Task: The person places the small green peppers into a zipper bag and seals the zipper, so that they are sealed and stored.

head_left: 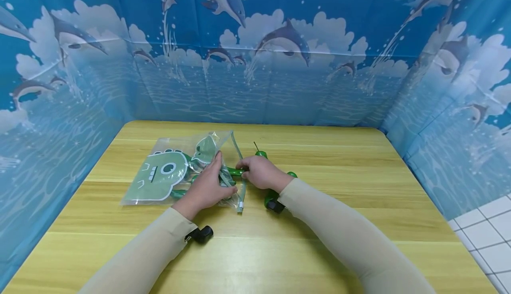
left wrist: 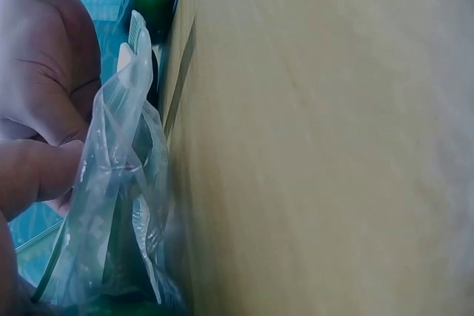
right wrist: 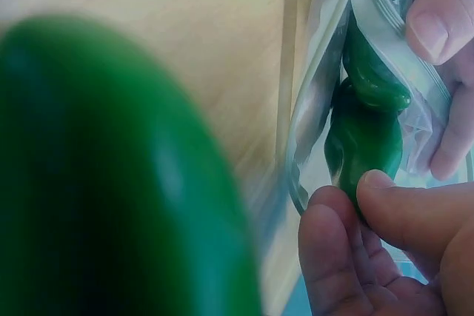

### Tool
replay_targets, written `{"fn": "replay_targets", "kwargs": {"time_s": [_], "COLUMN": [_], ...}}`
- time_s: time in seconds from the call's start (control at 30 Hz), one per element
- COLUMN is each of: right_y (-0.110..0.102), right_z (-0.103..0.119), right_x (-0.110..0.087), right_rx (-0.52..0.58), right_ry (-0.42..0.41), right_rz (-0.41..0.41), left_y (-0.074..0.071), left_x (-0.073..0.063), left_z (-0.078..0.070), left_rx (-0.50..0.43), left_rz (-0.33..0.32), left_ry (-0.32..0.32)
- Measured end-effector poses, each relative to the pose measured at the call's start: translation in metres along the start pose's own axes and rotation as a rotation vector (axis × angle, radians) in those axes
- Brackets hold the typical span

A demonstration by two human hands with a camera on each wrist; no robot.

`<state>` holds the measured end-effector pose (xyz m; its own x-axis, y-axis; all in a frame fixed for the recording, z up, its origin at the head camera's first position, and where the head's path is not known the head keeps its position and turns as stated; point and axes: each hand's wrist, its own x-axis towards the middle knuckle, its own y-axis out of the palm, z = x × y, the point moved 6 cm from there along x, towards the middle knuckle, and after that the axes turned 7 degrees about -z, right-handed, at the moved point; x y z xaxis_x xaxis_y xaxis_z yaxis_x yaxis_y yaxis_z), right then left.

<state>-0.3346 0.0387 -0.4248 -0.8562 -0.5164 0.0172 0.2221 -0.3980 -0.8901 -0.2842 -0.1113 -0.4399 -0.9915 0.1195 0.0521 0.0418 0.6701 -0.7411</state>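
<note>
A clear zip bag (head_left: 137,192) printed with a green cartoon monster lies on the table, its mouth facing right. My left hand (head_left: 205,188) grips the bag near its opening, thumb and fingers on the plastic. At the mouth, my right hand (head_left: 263,172) pinches the end of a glossy green pepper (right wrist: 363,146) between thumb and fingertips. That pepper lies partly inside the opening, touching another green pepper (right wrist: 374,79) deeper in. More green shapes show through the plastic, partly hidden by the print and my left hand.
Beyond my right hand lies a green pepper (head_left: 261,154) with a thin stem. Another pepper (head_left: 292,174) is mostly hidden by my right wrist, and one more (head_left: 268,198) sits beneath it. A dolphin-print curtain (head_left: 255,90) surrounds the wooden table (head_left: 339,161).
</note>
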Motion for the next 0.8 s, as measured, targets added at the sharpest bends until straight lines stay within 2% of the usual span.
{"fn": "replay_targets", "kwargs": {"time_s": [0.8], "right_y": [0.0057], "right_z": [0.0087], "right_x": [0.01], "right_rx": [0.004], "right_ry": [0.02], "right_rz": [-0.028], "left_y": [0.0004], "left_x": [-0.0004], "left_z": [0.0007], "left_rx": [-0.019], "left_rz": [0.01], "left_ry": [-0.009]}}
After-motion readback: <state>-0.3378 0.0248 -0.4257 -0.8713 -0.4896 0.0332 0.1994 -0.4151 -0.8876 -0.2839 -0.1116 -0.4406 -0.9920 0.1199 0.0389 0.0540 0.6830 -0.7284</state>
